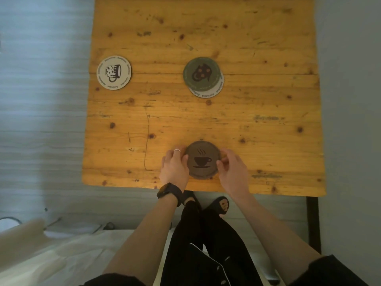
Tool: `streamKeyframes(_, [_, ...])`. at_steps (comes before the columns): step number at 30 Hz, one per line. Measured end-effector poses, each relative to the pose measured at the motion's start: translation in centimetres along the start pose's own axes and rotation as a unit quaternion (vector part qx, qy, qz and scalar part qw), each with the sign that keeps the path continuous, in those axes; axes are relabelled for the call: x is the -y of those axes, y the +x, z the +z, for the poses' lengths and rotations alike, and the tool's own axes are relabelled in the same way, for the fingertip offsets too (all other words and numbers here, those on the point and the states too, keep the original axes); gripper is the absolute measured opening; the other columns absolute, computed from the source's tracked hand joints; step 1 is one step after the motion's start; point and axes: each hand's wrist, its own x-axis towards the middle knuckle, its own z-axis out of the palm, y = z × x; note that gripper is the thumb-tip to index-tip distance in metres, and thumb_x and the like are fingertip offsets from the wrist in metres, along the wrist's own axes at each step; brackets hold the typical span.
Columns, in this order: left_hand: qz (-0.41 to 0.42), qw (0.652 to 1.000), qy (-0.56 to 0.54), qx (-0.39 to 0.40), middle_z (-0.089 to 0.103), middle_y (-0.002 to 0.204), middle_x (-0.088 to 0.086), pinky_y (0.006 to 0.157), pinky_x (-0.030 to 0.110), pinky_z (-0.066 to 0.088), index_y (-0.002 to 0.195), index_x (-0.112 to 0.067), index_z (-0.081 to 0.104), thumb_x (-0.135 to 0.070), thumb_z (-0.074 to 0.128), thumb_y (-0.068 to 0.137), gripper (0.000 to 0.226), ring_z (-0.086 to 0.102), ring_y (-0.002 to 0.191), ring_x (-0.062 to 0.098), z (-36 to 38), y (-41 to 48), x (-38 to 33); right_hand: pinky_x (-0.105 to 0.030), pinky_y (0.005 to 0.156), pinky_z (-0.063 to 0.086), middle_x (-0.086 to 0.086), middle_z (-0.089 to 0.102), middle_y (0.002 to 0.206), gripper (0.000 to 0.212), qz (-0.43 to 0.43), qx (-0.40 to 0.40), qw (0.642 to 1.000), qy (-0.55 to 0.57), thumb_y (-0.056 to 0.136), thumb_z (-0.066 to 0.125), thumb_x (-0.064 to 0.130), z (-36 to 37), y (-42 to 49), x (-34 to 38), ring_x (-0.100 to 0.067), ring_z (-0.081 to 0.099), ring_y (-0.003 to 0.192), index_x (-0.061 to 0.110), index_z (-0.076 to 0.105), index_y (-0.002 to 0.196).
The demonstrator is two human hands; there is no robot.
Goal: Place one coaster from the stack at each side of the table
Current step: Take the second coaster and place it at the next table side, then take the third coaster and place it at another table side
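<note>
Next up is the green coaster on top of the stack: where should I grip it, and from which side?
Take the green coaster by its rim, from the far-left side. It lies flat and is shifted up-left off the white coaster beneath, so that edge overhangs bare table; fingertips can probably catch only the top one there.

I see a black wristwatch (165,190) just off the bench's near edge, black slippers (221,204) on the grey floor (41,120), and white fabric (51,254) lower left.
</note>
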Motion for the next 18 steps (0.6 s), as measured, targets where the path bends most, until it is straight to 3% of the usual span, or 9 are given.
streamKeyframes(3, [0.021, 0.998, 0.055, -0.013, 0.053, 0.122, 0.003, 0.078, 0.046, 0.051, 0.133, -0.033, 0.054, -0.033, 0.042, 0.101, 0.034, 0.047, 0.113, 0.025, 0.5, -0.7, 0.3, -0.032, 0.068, 0.053, -0.005, 0.057, 0.107, 0.030, -0.059, -0.010, 0.998, -0.024, 0.101, 0.053, 0.022, 0.2, -0.6, -0.2, -0.018, 0.060, 0.081, 0.021, 0.060, 0.131])
streamKeyframes(7, [0.080, 0.984, 0.161, -0.007, 0.048, 0.131, 0.005, 0.085, 0.045, 0.045, 0.144, -0.037, 0.042, -0.021, 0.048, 0.098, 0.050, 0.043, 0.115, 0.028, 0.7, -1.1, 1.2, -0.037, 0.067, 0.057, -0.004, 0.057, 0.109, 0.029, -0.064, -0.002, 0.993, -0.094, 0.102, 0.050, 0.027, 0.1, -0.7, -0.1, -0.020, 0.061, 0.087, 0.024, 0.061, 0.129])
streamKeyframes(12, [0.094, 0.981, 0.168, 0.011, 0.038, 0.144, 0.004, 0.096, 0.045, 0.041, 0.146, -0.037, 0.032, -0.030, 0.044, 0.096, 0.053, 0.039, 0.127, 0.026, -0.6, -0.6, 0.9, -0.038, 0.086, 0.054, 0.000, 0.049, 0.119, 0.029, -0.044, 0.054, 0.983, -0.168, 0.098, 0.052, 0.038, -1.6, 0.2, 1.0, -0.022, 0.051, 0.112, 0.035, 0.058, 0.125])
streamKeyframes(18, [0.135, 0.980, 0.147, 0.014, 0.017, 0.162, 0.005, 0.117, 0.047, 0.027, 0.153, -0.027, 0.025, -0.028, 0.044, 0.096, 0.060, 0.021, 0.146, 0.030, -3.5, 6.2, -2.0, -0.041, 0.104, 0.044, -0.005, 0.043, 0.140, 0.041, -0.014, 0.138, 0.977, -0.160, 0.099, 0.050, 0.042, -4.9, 7.2, 5.1, -0.029, 0.042, 0.131, 0.026, 0.051, 0.136])
